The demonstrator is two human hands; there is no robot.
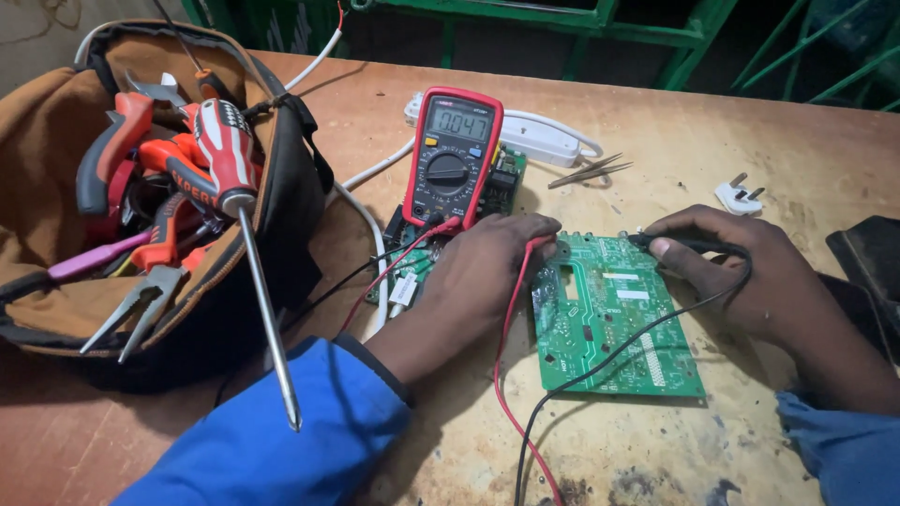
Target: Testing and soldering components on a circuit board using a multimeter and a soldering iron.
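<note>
A brown canvas tool bag (pixel 56 187) sits well left of both hands, holding orange-handled pliers (pixel 150 281) and a red-and-white-handled screwdriver (pixel 230 187) whose long steel shaft juts out over the wooden table (pixel 656 141). Just above the left hand (pixel 487 272) leans a red-cased digital multimeter (pixel 453 155), its display lit. The left hand's fingers close around the red test probe (pixel 536 245), its tip at the upper left edge of the green printed circuit board (pixel 609 319), which lies flat between the two hands. The right hand (pixel 741 272) pinches the black test probe (pixel 689 245) against the board's top edge. Beyond the right hand lie metal tweezers (pixel 586 171) and a white plug (pixel 739 197).
</note>
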